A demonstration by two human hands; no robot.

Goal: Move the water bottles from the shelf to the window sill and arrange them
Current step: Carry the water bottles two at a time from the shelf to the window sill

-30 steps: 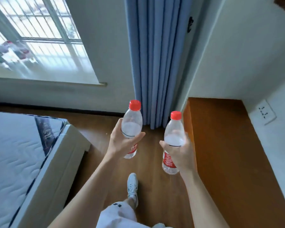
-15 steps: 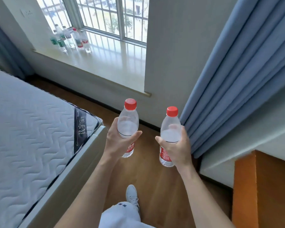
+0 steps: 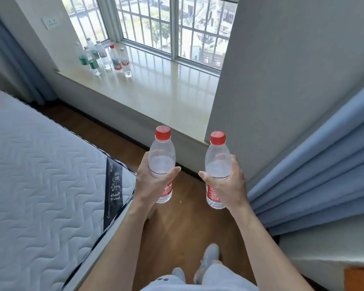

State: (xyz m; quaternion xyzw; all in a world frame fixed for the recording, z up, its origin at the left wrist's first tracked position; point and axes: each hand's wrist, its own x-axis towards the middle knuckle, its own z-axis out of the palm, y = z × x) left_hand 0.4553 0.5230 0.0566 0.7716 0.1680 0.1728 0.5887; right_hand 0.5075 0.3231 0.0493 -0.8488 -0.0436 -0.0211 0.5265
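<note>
My left hand (image 3: 149,183) grips a clear water bottle (image 3: 162,154) with a red cap and red label, held upright over the wooden floor. My right hand (image 3: 229,185) grips a second, matching red-capped bottle (image 3: 217,162), also upright. Both are held short of the pale window sill (image 3: 156,95), which stretches ahead under a barred window. At the sill's far left end stands a cluster of several bottles (image 3: 105,57), some with green labels, some with red.
A quilted mattress on a bed (image 3: 40,175) fills the left side. A grey wall column (image 3: 282,80) and blue curtain (image 3: 324,175) stand on the right. A strip of wooden floor (image 3: 177,227) runs between them. An orange shelf corner (image 3: 359,278) shows bottom right.
The view has swung left from the orange shelf toward the window, and the sill has come nearer. Both hands keep their grip on the bottles.
</note>
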